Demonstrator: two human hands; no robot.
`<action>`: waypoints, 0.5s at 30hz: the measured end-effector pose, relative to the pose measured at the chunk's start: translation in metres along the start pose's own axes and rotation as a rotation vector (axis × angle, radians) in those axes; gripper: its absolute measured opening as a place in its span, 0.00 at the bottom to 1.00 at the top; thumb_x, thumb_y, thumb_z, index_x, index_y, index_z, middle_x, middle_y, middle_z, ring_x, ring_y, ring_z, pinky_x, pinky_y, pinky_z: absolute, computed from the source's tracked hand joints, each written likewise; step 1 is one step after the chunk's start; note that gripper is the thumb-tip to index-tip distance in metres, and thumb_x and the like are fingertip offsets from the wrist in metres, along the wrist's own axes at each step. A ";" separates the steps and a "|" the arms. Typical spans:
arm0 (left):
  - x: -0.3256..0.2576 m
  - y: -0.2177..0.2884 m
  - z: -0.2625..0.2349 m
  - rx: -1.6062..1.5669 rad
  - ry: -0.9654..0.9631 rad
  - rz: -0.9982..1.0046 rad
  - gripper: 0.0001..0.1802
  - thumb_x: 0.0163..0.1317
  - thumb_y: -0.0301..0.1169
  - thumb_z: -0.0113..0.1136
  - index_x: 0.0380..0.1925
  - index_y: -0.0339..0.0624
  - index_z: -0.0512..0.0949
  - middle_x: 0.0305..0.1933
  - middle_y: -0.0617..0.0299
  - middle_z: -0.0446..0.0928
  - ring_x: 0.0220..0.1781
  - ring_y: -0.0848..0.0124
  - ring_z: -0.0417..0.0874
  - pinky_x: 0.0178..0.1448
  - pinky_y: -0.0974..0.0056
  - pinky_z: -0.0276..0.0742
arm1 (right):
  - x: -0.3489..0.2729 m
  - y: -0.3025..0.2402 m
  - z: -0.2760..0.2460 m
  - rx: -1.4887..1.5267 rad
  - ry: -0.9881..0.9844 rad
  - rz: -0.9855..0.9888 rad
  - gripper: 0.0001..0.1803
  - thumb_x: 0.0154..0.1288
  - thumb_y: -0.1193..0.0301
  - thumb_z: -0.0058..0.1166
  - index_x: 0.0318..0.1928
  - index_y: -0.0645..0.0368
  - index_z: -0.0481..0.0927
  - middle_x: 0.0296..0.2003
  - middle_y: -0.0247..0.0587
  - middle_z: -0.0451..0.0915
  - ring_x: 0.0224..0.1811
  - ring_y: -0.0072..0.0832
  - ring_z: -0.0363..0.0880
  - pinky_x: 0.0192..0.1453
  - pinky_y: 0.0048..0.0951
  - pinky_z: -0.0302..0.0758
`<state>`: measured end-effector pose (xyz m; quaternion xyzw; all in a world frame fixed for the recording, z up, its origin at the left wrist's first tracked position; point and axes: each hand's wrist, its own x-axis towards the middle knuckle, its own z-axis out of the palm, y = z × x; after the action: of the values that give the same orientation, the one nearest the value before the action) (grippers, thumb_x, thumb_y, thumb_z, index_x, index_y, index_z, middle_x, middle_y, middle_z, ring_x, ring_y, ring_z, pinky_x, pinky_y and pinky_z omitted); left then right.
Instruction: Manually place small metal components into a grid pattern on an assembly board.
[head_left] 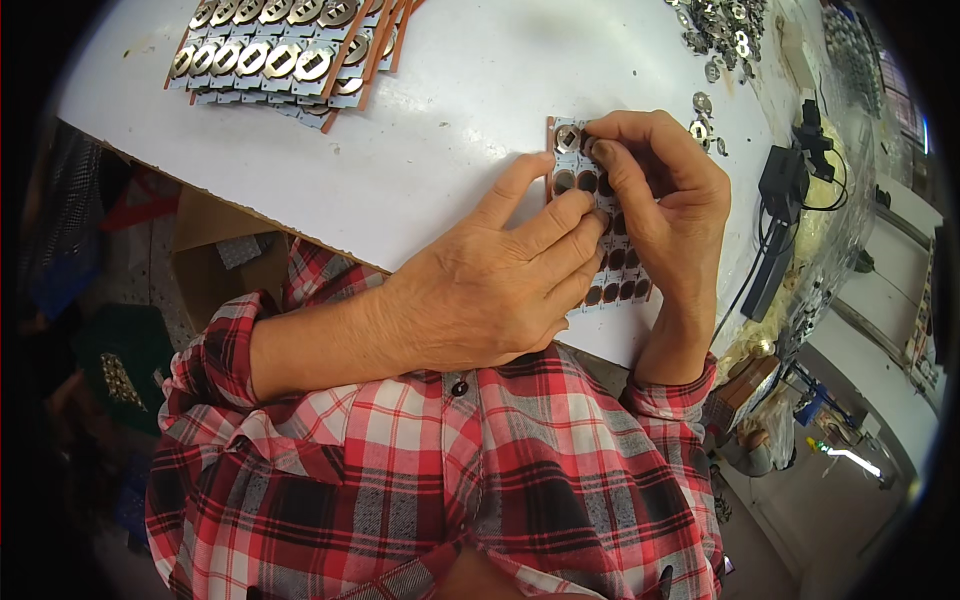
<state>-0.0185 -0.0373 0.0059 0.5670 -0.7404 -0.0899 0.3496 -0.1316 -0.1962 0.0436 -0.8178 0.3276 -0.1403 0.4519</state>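
A narrow circuit board panel (550, 135) with brown edges and rows of dark round spots lies on the white table, partly under my hands. One shiny round metal clip (568, 139) sits at its upper left corner. My left hand (490, 275) lies over the panel's left side, fingers spread, the index fingertip at the left edge. At the top row, my right hand (665, 185) pinches a small round metal clip (591, 146) between thumb and index finger, right beside the seated one. The fingertips partly hide this piece, and my hands cover much of the panel's middle.
Stacked panels fitted with shiny round clips (255, 58) lie at the far left. Loose metal clips (725, 30) are heaped at the far right, with several stray ones (702, 120) nearer. Black power adapters (783, 185) and cables line the right edge. A cardboard box (205, 235) stands below the table's left edge.
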 end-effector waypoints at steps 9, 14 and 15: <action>0.004 0.000 -0.001 -0.090 0.021 -0.005 0.31 0.41 0.37 0.75 0.48 0.32 0.84 0.56 0.48 0.78 0.69 0.49 0.74 0.74 0.33 0.66 | -0.003 0.009 0.002 -0.052 0.086 -0.082 0.05 0.69 0.82 0.64 0.44 0.67 0.87 0.36 0.32 0.85 0.37 0.15 0.82 0.41 0.17 0.77; 0.005 0.002 -0.006 -0.061 -0.001 0.004 0.32 0.40 0.37 0.76 0.47 0.31 0.84 0.58 0.46 0.78 0.72 0.45 0.73 0.74 0.31 0.64 | 0.001 0.015 0.003 -0.021 0.024 -0.203 0.07 0.66 0.84 0.64 0.44 0.67 0.87 0.33 0.33 0.81 0.35 0.15 0.78 0.38 0.18 0.74; 0.007 0.003 -0.008 -0.066 -0.015 -0.015 0.32 0.40 0.37 0.76 0.47 0.31 0.84 0.59 0.46 0.78 0.72 0.45 0.73 0.74 0.31 0.63 | 0.003 0.013 0.000 -0.017 -0.012 -0.204 0.08 0.65 0.85 0.64 0.44 0.67 0.87 0.34 0.34 0.80 0.35 0.15 0.78 0.37 0.18 0.73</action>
<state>-0.0162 -0.0402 0.0164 0.5602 -0.7353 -0.1212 0.3617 -0.1349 -0.2026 0.0328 -0.8515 0.2413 -0.1780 0.4302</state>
